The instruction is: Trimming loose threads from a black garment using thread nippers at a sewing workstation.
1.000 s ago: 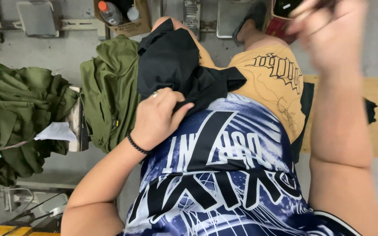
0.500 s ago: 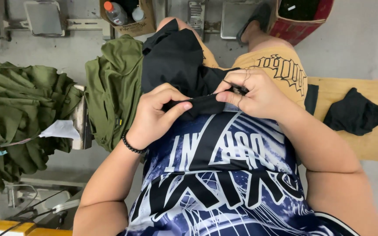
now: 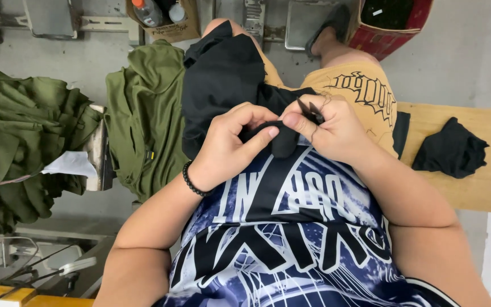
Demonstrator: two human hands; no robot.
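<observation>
Since the earlier frame, the right hand (image 3: 336, 133) has come down from beside the head to meet the left hand (image 3: 231, 145) over the lap, and a small pair of dark thread snips (image 3: 311, 111) now shows in its grip.

Nearest, both hands work just above the hem of the blue-and-white printed jersey (image 3: 291, 239). The left hand pinches a fold of the black fabric garment (image 3: 223, 85) between thumb and fingers, apparently holding the edge taut. The right hand is closed around the snips, blades pointing at that pinched edge.

The garment drapes over the left thigh. Beyond, an olive-green garment (image 3: 143, 119) hangs beside it, with a pile of olive-green fabric (image 3: 24, 131) further left. A second black fabric piece (image 3: 450, 149) lies on the wooden bench (image 3: 484, 187).
</observation>
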